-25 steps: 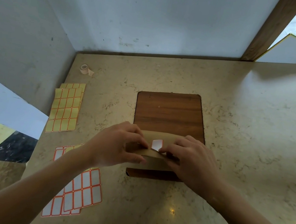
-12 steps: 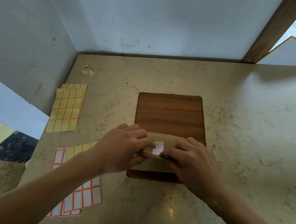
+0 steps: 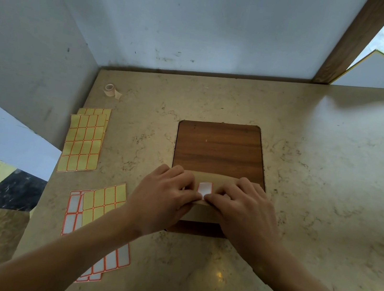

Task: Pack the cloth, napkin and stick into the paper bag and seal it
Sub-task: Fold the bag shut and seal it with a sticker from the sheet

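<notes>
The bag [image 3: 202,213] lies at the board's [image 3: 218,147] 6 o'clock end; its folded flap is pinched by the left hand [image 3: 165,196] from 9 o'clock and by the right hand [image 3: 243,209] from 3 o'clock, with the thumbs met at the lower edge of a white label [image 3: 204,188]; cloth, napkin and stick are not seen and are presumably inside. The bag is judged light, thin and easily creased; it is best held at the fold, beside the label, under flat pressure.

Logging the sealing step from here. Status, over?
Flap of bag pinched by left hand and right hand. White sticker on flap, thumbs at its lower end. Nothing in the way.
</notes>
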Available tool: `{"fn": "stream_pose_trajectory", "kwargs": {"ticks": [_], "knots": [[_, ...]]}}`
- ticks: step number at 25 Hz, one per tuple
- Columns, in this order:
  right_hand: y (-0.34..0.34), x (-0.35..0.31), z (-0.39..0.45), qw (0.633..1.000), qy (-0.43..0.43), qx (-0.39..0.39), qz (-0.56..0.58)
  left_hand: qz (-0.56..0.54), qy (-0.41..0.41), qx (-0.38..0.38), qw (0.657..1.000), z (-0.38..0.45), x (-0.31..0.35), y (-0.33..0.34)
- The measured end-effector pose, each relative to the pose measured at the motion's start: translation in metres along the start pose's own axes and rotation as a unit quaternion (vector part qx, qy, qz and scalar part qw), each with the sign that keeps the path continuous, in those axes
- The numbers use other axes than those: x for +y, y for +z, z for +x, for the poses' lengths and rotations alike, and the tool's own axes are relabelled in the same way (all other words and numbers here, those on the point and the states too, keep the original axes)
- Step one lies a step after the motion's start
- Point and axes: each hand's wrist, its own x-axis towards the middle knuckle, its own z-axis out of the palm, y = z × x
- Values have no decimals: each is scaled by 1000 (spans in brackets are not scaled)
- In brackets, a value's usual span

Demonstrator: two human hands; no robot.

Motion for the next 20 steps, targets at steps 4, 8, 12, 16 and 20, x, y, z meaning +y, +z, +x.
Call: {"fn": "stream_pose_trajectory", "kwargs": {"ticks": [4,8,12,16,20], "knots": [[4,1,-5,999,-18,40,5,-16,0,-11,1000,1,-2,-1],[7,1,-4,998,-23,56,8,3,-11,-107,994,5,-4,1],[9,1,-3,999,-29,40,-6,26,-49,-177,983,11,-13,5],[7,1,-1,1000,-5,11,-1,40,-79,-168,982,15,-14,5],[4,0,6,998,24,-56,7,47,-77,-123,988,11,-11,3]]}}
